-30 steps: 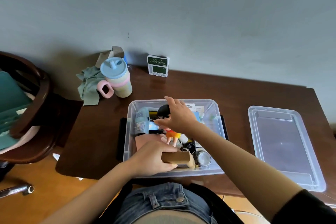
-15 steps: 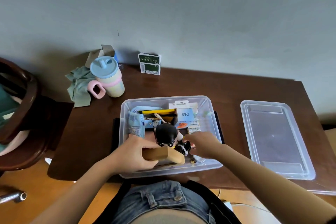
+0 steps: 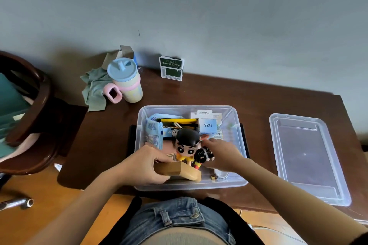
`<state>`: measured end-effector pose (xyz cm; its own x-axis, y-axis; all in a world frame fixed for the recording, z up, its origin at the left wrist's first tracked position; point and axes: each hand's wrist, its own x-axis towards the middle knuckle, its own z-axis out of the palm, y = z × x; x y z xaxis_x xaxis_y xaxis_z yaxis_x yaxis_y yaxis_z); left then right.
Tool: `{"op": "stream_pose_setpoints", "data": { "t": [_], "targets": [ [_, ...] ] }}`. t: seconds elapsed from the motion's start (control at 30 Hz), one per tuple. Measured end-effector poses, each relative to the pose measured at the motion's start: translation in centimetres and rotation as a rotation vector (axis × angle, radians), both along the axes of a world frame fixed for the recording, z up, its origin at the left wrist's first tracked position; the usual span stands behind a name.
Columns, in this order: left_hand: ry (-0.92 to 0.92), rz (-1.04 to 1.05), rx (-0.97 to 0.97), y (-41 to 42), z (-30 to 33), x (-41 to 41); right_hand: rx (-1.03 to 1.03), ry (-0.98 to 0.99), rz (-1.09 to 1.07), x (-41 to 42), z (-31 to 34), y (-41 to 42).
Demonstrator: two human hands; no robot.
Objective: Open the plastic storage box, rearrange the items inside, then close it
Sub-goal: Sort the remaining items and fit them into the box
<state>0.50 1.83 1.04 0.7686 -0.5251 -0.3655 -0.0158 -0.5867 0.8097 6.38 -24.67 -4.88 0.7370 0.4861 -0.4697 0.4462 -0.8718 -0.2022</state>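
Brown desk (image 3: 219,93); open storage box (image 3: 237,182) at centre, lid (image 3: 306,157) apart on right; left hand (image 3: 141,167) grips brown carton (image 3: 177,169); right hand (image 3: 221,153) among items, grasp unclear; risk: crowded figurine (image 3: 187,143) toppling.
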Motion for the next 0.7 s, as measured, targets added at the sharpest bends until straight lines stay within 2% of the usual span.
{"op": "stream_pose_setpoints", "data": {
  "t": [0.17, 0.23, 0.4, 0.5, 0.57, 0.7],
  "targets": [
    [0.008, 0.026, 0.004, -0.5, -0.1, 0.3, 0.366, 0.126, -0.314, 0.5, 3.8, -0.7],
    [0.002, 0.033, 0.012, -0.8, 0.1, 0.3, 0.457, 0.12, -0.405, 1.1, 4.7, 0.6],
    [-0.008, -0.015, 0.029, -0.8, 0.2, 0.3, 0.516, 0.043, -0.396, 3.5, 6.1, 6.0],
    [-0.006, 0.018, 0.011, -0.1, 0.1, -0.1, 0.469, -0.018, -0.398, 4.3, 6.7, 6.3],
    [-0.014, 0.04, 0.003, 0.4, 0.0, -0.3, 0.361, -0.03, -0.37, 4.1, 6.8, 4.8],
    [0.003, 0.116, -0.065, 0.6, -0.2, -0.3, 0.089, 0.266, -0.129, 1.6, 5.5, 0.8]
  ]
}}
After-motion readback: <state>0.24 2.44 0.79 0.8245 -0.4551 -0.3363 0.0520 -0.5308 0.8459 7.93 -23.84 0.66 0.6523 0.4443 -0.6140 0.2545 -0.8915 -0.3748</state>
